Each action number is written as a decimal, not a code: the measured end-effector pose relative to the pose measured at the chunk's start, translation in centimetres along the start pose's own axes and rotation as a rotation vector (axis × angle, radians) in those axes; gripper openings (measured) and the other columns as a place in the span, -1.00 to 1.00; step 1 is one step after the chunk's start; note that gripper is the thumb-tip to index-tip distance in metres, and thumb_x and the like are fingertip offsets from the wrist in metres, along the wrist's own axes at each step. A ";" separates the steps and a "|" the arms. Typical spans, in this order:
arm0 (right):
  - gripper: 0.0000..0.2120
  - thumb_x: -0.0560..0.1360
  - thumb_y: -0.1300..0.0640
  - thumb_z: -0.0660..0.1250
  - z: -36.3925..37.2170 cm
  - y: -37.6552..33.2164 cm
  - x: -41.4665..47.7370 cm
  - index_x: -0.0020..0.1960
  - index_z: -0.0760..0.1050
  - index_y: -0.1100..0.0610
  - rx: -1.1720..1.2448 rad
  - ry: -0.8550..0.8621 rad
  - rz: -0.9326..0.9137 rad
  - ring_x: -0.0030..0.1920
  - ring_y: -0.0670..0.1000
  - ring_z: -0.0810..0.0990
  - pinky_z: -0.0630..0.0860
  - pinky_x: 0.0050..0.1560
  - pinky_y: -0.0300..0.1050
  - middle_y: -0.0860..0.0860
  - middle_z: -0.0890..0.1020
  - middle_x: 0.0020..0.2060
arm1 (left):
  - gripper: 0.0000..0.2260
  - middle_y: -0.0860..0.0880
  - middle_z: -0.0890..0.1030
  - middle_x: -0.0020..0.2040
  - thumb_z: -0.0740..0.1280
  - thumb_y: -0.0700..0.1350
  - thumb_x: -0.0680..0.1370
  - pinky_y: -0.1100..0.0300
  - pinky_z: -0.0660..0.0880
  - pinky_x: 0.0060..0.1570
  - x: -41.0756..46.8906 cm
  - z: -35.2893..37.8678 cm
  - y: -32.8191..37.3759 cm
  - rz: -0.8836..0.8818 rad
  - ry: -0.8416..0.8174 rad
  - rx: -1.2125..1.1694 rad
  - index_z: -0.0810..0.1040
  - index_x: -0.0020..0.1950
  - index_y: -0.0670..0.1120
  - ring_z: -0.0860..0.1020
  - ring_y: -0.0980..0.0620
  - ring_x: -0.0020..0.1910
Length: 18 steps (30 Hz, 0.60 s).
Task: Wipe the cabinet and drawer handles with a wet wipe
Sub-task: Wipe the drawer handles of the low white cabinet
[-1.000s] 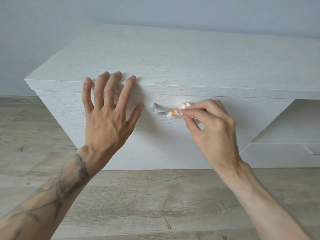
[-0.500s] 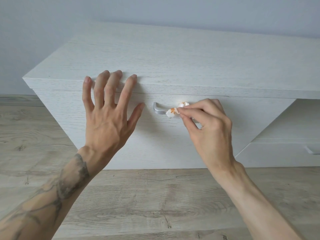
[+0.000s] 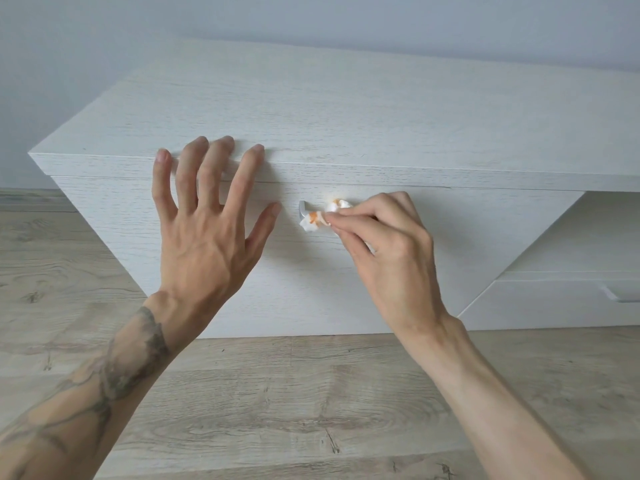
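Both hands same spots: left hand splayed flat, right hand pinching wipe nearer handle end.

Bright, even daylight, soft shadows under the hands on the drawer front, sharp focus, and wide-angle bending toward nine and three o'clock.

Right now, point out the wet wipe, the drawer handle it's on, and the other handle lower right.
wet wipe [image 3: 313, 220], head view, on the orange-stained crumpled part.
drawer handle [image 3: 302, 209], head view, on its bare left end.
lower handle [image 3: 614, 295], head view, on its visible left part.
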State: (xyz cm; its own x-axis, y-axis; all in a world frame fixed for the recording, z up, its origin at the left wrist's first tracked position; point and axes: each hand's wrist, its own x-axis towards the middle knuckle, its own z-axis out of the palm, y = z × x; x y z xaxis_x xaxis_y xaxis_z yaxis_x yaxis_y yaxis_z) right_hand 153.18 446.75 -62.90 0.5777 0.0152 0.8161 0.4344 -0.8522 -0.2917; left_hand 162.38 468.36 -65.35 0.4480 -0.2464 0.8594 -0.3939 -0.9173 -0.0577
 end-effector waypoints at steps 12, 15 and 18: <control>-0.85 0.59 0.32 0.45 -1.5 1.7 -0.8 0.11 0.73 0.17 0.385 0.182 0.518 0.11 0.02 0.72 0.67 0.17 0.02 0.04 0.68 0.06 | -0.46 -0.21 0.37 0.56 0.24 0.19 0.75 -0.25 -0.04 0.66 0.1 -0.3 0.1 -0.001 -0.010 -0.024 0.31 0.66 -0.04 0.26 -0.26 0.60; -0.80 0.57 0.36 0.45 -1.1 0.9 -0.9 0.10 0.75 0.13 0.359 0.166 0.532 0.13 -0.02 0.72 0.65 0.21 0.00 -0.01 0.71 0.08 | -0.46 -0.21 0.36 0.56 0.23 0.19 0.75 -0.24 -0.07 0.66 0.1 -0.4 0.2 -0.007 -0.012 -0.028 0.30 0.66 -0.05 0.25 -0.27 0.60; -0.78 0.55 0.40 0.44 -1.1 0.3 -1.6 0.08 0.75 0.15 0.337 0.192 0.541 0.14 -0.02 0.72 0.64 0.24 0.07 -0.01 0.72 0.08 | -0.46 -0.22 0.37 0.56 0.24 0.19 0.75 -0.26 -0.04 0.66 0.1 -0.5 0.3 -0.007 -0.018 -0.031 0.31 0.67 -0.05 0.27 -0.28 0.60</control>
State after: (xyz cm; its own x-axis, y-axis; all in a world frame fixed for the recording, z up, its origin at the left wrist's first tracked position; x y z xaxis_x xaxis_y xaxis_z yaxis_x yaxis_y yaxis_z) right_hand 151.58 445.85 -63.76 0.6555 -0.4888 0.5757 0.3281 -0.5024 -0.8000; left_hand 161.93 468.20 -65.04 0.4653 -0.2459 0.8503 -0.4149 -0.9091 -0.0358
